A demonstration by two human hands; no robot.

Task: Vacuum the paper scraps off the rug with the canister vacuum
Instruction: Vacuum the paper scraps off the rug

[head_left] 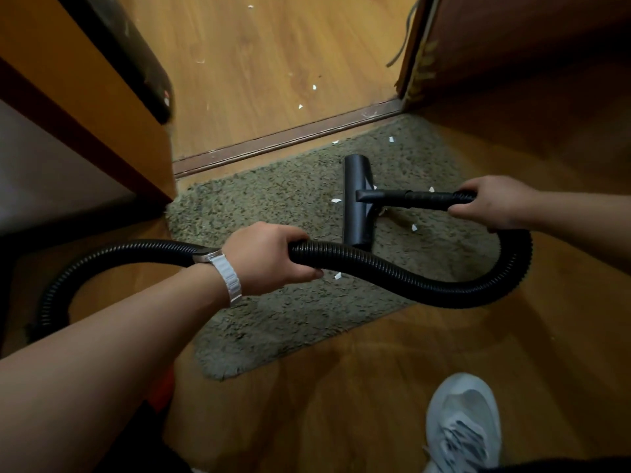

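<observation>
A grey-green shaggy rug point(290, 206) lies on the wood floor by a door threshold. The black floor nozzle point(356, 203) rests on the rug's middle, joined to a short black wand point(409, 199). My right hand point(491, 204) grips the wand's rear end. My left hand point(269, 257), with a silver watch on the wrist, is closed around the black ribbed hose point(392, 273), which loops right to the wand and left off toward the dark lower left. Several white paper scraps lie on the rug: one left of the nozzle point(336, 201), one near my left fingers point(338, 276), one right of the nozzle point(414, 228).
More scraps point(300, 106) lie on the wood floor beyond the brown threshold strip point(283, 138). A wooden cabinet point(85, 107) stands at left, a door point(512, 39) at right. My grey sneaker point(462, 425) is on the floor at lower right.
</observation>
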